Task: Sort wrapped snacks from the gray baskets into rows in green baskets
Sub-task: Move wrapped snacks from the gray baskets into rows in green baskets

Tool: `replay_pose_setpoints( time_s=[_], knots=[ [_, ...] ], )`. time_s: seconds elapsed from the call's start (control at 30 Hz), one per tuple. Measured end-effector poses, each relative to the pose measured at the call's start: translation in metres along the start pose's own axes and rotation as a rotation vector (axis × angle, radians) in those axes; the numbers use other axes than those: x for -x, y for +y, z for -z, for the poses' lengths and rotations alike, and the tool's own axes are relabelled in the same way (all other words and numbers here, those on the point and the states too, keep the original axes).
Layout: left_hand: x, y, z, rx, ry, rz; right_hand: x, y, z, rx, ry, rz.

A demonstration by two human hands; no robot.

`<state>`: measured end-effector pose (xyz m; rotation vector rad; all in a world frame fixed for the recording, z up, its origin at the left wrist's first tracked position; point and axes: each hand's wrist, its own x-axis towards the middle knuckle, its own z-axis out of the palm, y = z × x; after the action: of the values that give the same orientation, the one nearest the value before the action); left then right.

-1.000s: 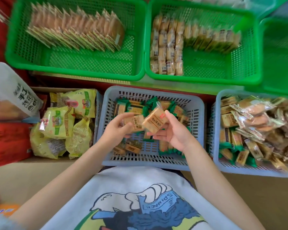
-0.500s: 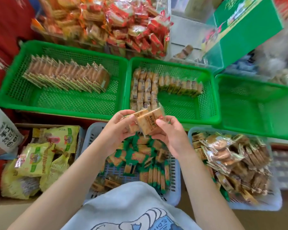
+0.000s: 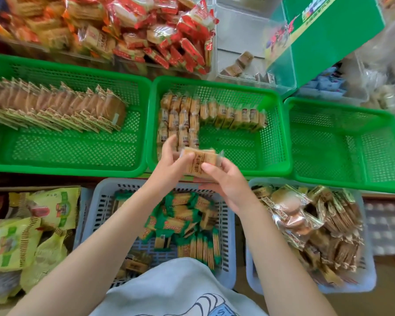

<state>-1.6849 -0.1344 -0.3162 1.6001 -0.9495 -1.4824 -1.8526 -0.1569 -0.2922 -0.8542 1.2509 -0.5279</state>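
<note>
Both hands pinch a small stack of wrapped biscuit packets (image 3: 200, 161) between them — the left hand (image 3: 172, 164) grips the stack's left end with thumb and curled fingers, the right hand (image 3: 224, 182) clamps the near right corner with its thumb on top. A second ago this stack was low over the middle gray basket (image 3: 228, 245); now it is raised and carried forward to the near edge of the middle green basket (image 3: 281, 137), just beside the short columns of matching packets (image 3: 179, 119) standing at that basket's left. A longer row (image 3: 233, 116) runs along its far side. By my reading, picking is done for this handful and placing is next: the stack should go down upright at the near end of the columns. Loose green-wrapped snacks (image 3: 180, 222) remain in the gray basket — plenty left to sort. The right green basket (image 3: 351, 144) holds nothing visible.
</note>
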Motion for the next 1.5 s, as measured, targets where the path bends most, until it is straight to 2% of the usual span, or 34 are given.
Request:
replay_pose_setpoints(
  time_s=[0.1, 0.17, 0.27, 0.47, 0.63, 0.77, 0.97, 1.07, 1.17, 1.27, 1.5],
  knots=[
    [-0.029, -0.017, 0.016, -0.600, 0.217, -0.186, -0.037, -0.013, 0.014, -0.053, 0.265, -0.007],
    [-0.045, -0.031, 0.026, -0.956, 0.216, -0.170, -0.068, -0.022, 0.021, -0.103, 0.403, -0.037],
    [-0.057, -0.048, 0.030, -1.198, 0.182, -0.150, -0.116, -0.026, 0.026, 0.069, 0.503, -0.068],
    [-0.061, -0.055, 0.029, -1.204, 0.202, -0.162, -0.180, -0.016, 0.002, 0.259, 0.497, -0.117],
    [-0.063, -0.059, 0.029, -1.199, 0.202, -0.175, -0.190, -0.001, 0.004, 0.126, 0.507, -0.092],
    [-0.064, -0.063, 0.028, -1.187, 0.230, -0.213, -0.193, 0.005, 0.007, 0.115, 0.520, -0.100],
    [-0.065, -0.065, 0.027, -1.189, 0.246, -0.227, -0.215, -0.007, 0.004, 0.234, 0.592, -0.275],
    [-0.065, -0.065, 0.027, -1.184, 0.246, -0.221, -0.224, -0.024, 0.006, 0.220, 0.494, -0.440],
    [-0.064, -0.064, 0.027, -1.177, 0.249, -0.216, -0.221, -0.031, 0.011, 0.227, 0.398, -0.520],
    [-0.064, -0.064, 0.027, -1.175, 0.239, -0.207, -0.224, -0.033, 0.013, 0.107, 0.332, -0.509],
    [-0.064, -0.061, 0.027, -1.192, 0.208, -0.156, -0.217, -0.033, 0.022, 0.093, 0.244, -0.350]
  ],
)
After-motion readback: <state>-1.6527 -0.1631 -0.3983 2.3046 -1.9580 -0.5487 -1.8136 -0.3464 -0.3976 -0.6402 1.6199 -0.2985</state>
